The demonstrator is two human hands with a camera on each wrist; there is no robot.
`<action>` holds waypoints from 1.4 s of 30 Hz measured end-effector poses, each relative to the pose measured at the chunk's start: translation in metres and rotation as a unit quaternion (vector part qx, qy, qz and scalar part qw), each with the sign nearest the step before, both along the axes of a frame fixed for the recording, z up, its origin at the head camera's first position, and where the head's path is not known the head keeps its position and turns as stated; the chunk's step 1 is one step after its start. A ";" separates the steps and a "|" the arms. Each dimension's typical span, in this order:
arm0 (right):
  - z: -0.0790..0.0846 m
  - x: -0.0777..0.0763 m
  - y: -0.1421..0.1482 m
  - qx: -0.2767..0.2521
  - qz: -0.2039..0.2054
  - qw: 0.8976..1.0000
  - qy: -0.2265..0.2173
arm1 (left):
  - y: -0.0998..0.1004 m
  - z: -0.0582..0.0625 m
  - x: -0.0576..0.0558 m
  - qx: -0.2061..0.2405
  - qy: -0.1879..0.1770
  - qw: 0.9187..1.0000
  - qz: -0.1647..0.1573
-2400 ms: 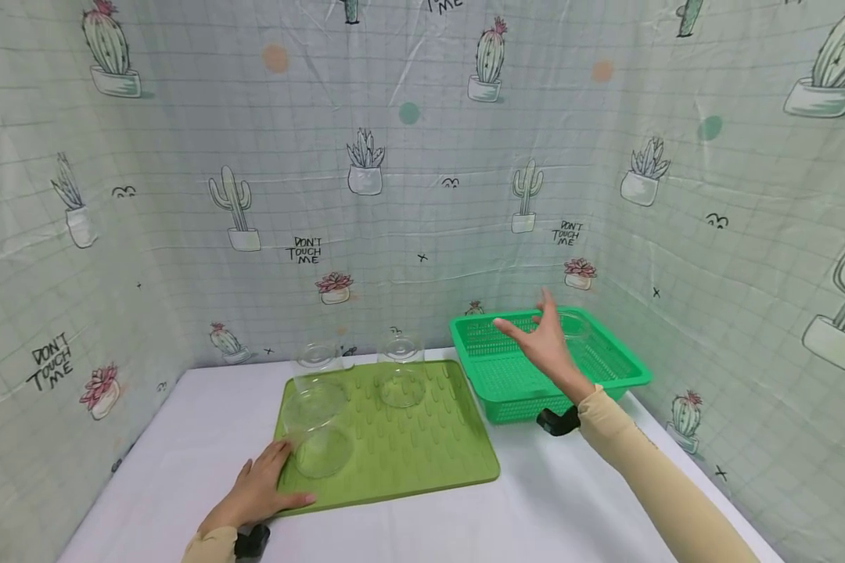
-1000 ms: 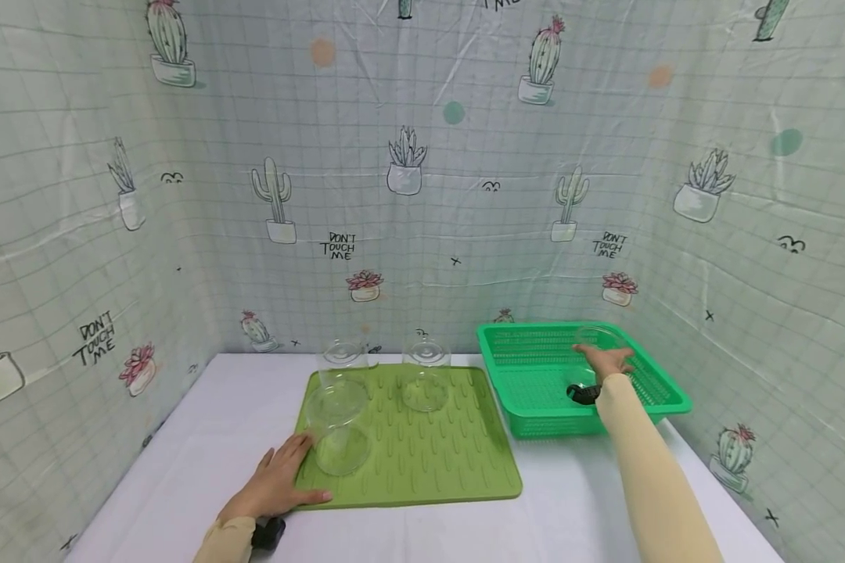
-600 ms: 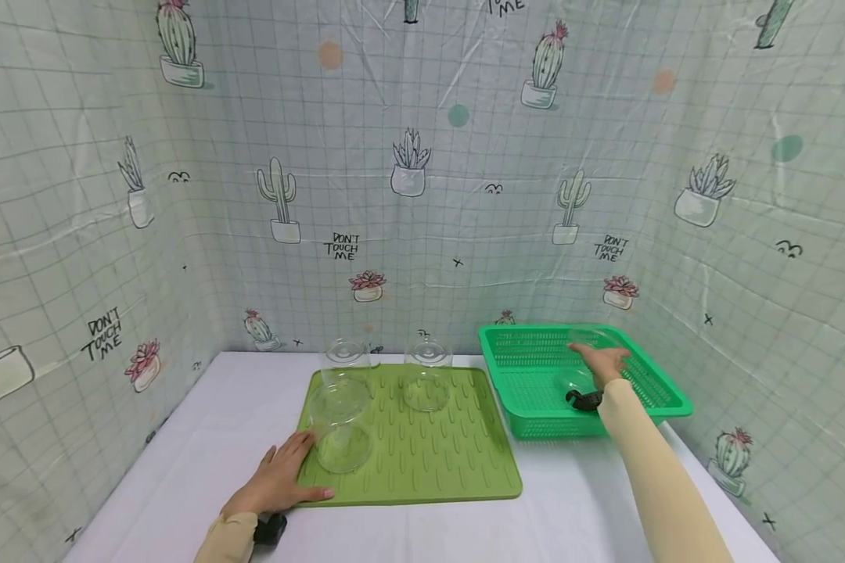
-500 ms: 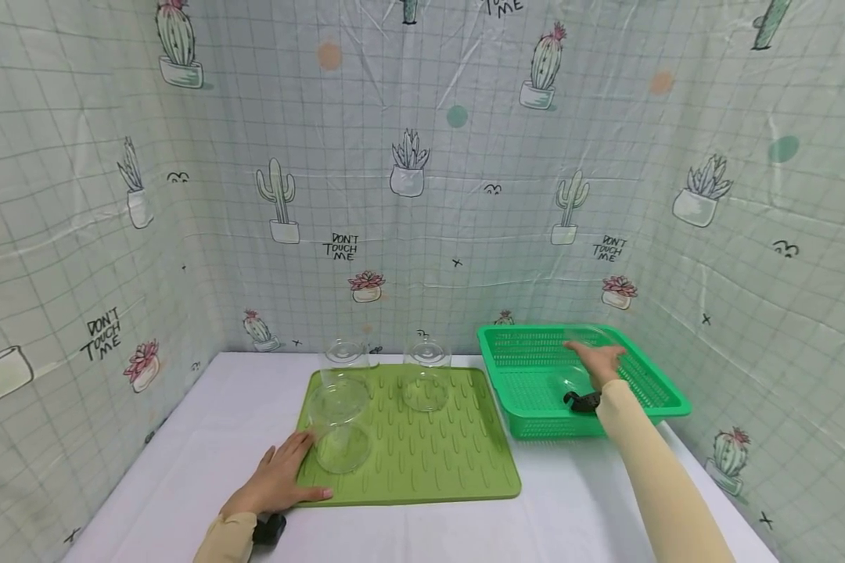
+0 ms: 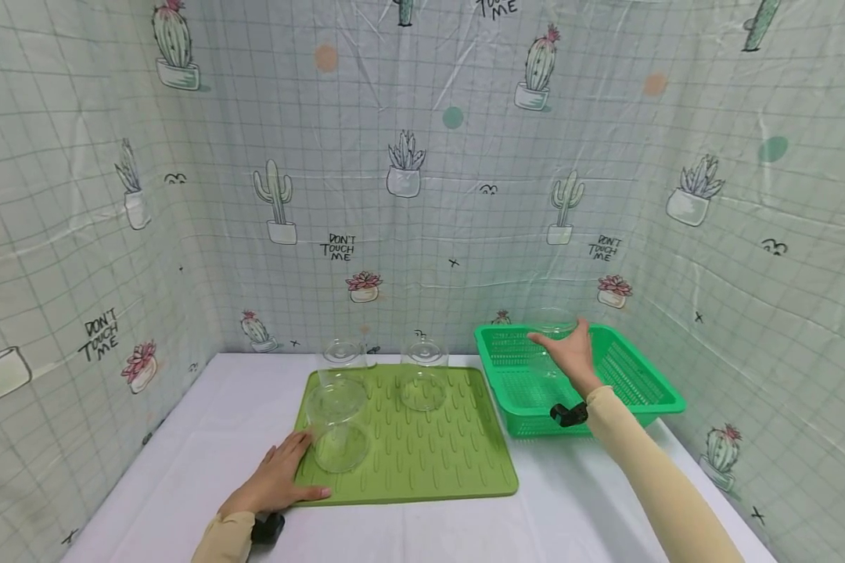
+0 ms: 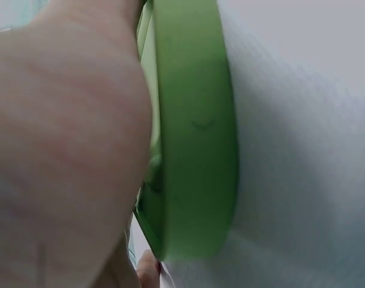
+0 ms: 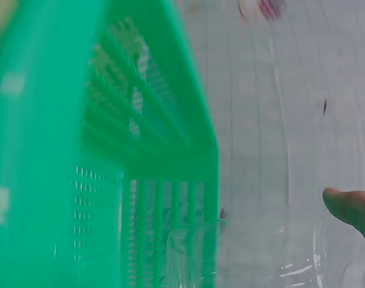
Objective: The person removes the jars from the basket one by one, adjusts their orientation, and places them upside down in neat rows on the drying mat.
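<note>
My right hand (image 5: 570,349) grips a clear round container (image 5: 551,319) between thumb and fingers, above the left part of the green basket (image 5: 528,422). In the right wrist view, the same container (image 7: 266,255) overlaps the basket's end wall, with my thumb at its right. My left hand (image 5: 273,475) rests at the front left corner of a green ribbed mat (image 5: 451,461), fingers along the left edge and thumb on the front edge. Three clear containers stand on the mat: one at back left (image 5: 343,361), one at front left (image 5: 341,447), one at back middle (image 5: 425,383).
The mat and basket lie on a white-covered table (image 5: 387,536). A cactus-print cloth (image 5: 422,227) surrounds the back and sides. The basket's slotted wall (image 7: 170,204) rises close to my right wrist camera. The mat's right half has no containers on it.
My right hand reached into the basket, took hold of the container, and has lifted it up and to the left. My left hand has stayed at the mat's corner.
</note>
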State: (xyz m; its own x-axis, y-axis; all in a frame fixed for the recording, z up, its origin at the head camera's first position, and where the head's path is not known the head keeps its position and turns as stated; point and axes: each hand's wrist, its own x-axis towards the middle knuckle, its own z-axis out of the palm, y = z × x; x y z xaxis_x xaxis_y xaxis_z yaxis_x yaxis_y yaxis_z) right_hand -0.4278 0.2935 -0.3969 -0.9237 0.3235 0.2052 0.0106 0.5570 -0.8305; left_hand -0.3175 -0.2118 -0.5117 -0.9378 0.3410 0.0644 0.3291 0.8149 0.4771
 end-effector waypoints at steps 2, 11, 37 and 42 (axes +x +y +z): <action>0.002 0.007 -0.012 0.030 0.017 0.999 0.016 | -0.001 0.001 0.001 0.002 -0.001 1.000 0.000; 0.010 0.046 -0.074 0.161 0.073 0.975 0.135 | -0.006 0.002 0.000 -0.001 -0.009 1.000 -0.003; -0.002 0.095 -0.129 0.354 0.133 0.891 0.250 | -0.019 0.045 -0.011 0.176 0.001 0.984 0.033; 0.000 0.097 -0.130 0.376 0.133 0.878 0.266 | 0.009 0.080 -0.018 0.250 0.091 0.963 0.053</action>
State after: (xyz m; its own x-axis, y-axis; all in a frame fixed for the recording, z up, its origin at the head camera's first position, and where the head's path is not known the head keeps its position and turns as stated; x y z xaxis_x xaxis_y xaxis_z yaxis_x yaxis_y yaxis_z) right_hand -0.3304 0.1635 -0.3966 -0.6555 -0.3005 0.6928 -0.4797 0.8742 -0.0747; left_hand -0.3350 -0.2028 -0.4321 -0.9238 0.1273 0.3611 0.3709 0.5324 0.7609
